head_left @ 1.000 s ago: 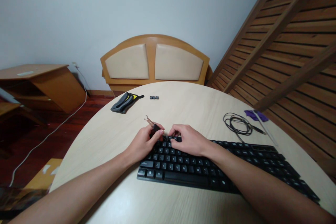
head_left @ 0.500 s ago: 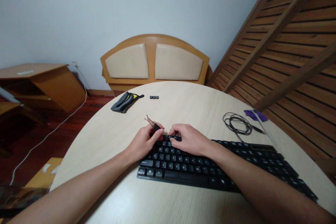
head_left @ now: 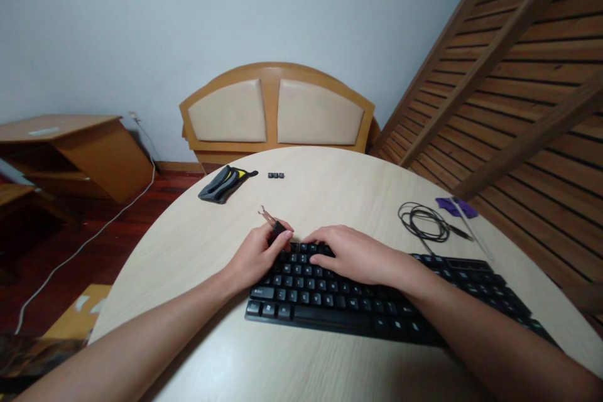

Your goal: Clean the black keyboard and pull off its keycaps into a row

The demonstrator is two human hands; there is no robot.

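Observation:
A black keyboard (head_left: 330,320) lies across the round table (head_left: 226,358) in front of me. Over its upper left corner, my left hand (head_left: 257,254) is closed around a keycap puller (head_left: 279,228), whose metal prongs point up and away to the left. My right hand (head_left: 351,254) rests on the upper rows of keys, thumb apart from the fingers and nothing visible in it; its far fingertips are partly hidden. Three small black keycaps (head_left: 276,175) stand in a row farther back on the table.
A grey and black pouch with yellow trim (head_left: 223,185) lies at the back left. To the right are a coiled black cable (head_left: 424,223), a purple cloth (head_left: 464,206) and a thin pale stick (head_left: 473,229). A wooden headboard (head_left: 273,107) stands behind the table.
My right hand has shifted slightly right, its thumb and fingers now farther apart and stretched over the keys. My left hand stays in place with the keycap puller.

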